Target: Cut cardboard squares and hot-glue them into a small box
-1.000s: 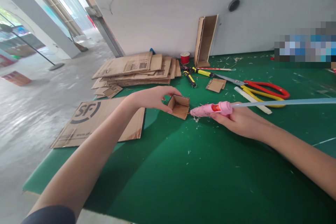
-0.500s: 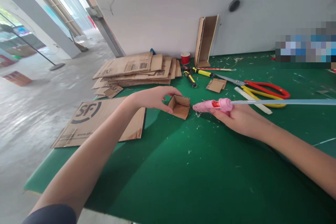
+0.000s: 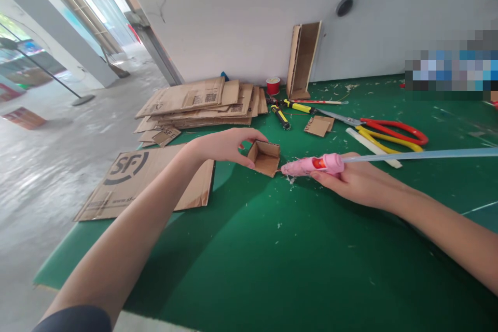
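Seemingly half-built, two sides up and two open, the small box (image 3: pixel 266 162) sits between back and front edges of the worktop (image 3: pixel 249 254), left hand (image 3: pixel 227 145) pinching it, right hand (image 3: pixel 354 180) gripping the glue gun (image 3: pixel 299 167).

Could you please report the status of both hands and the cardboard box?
Left hand pinching small cardboard box. Right hand gripping pink glue gun, nozzle at box's right edge, contact unclear. Stringy scraps by the nozzle; scissors apart, beyond right hand.
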Action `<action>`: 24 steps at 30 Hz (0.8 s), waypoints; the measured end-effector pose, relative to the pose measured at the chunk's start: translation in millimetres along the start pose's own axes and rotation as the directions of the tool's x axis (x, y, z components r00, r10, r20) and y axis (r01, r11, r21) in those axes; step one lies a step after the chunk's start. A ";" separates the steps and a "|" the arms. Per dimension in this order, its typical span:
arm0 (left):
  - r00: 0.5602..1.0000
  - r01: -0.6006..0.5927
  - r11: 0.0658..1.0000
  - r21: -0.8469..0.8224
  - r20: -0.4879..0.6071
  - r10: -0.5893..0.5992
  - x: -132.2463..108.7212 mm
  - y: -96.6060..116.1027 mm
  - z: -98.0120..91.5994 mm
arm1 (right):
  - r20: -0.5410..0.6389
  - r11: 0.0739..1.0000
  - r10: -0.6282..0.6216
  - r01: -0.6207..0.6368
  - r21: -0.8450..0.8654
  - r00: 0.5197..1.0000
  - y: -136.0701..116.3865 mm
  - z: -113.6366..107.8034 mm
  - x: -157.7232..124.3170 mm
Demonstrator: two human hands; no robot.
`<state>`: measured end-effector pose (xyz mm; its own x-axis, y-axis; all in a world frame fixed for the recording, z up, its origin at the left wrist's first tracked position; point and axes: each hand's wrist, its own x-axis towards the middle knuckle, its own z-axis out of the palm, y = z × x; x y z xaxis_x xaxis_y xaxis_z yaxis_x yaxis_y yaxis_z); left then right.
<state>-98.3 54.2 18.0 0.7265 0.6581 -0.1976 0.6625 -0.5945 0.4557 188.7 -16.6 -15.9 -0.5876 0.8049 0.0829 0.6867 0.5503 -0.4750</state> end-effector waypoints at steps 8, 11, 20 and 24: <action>1.000 -0.008 1.000 -0.003 -0.005 0.008 -0.2 2.0 -0.7 | -0.029 1.000 0.009 -0.008 0.024 1.000 -1.0 0.2 1.0; 1.000 0.000 1.000 -0.003 0.003 0.000 -0.3 3.0 -1.0 | -0.007 0.999 0.048 -0.048 -0.022 0.999 -1.5 1.5 1.3; 1.000 0.013 1.000 0.019 -0.002 -0.013 -0.6 2.1 -0.6 | 0.008 0.994 0.056 -0.055 -0.093 0.998 1.7 3.3 -2.0; 1.000 0.011 1.000 0.013 -0.008 -0.011 -0.5 1.8 -0.8 | -0.011 0.999 0.034 -0.034 0.007 0.999 -0.3 1.2 -0.4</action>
<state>-97.6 53.2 19.7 0.7181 0.6679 -0.1958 0.6725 -0.5933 0.4424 188.3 -17.3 -16.8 -0.5589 0.8257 0.0763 0.7035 0.5208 -0.4835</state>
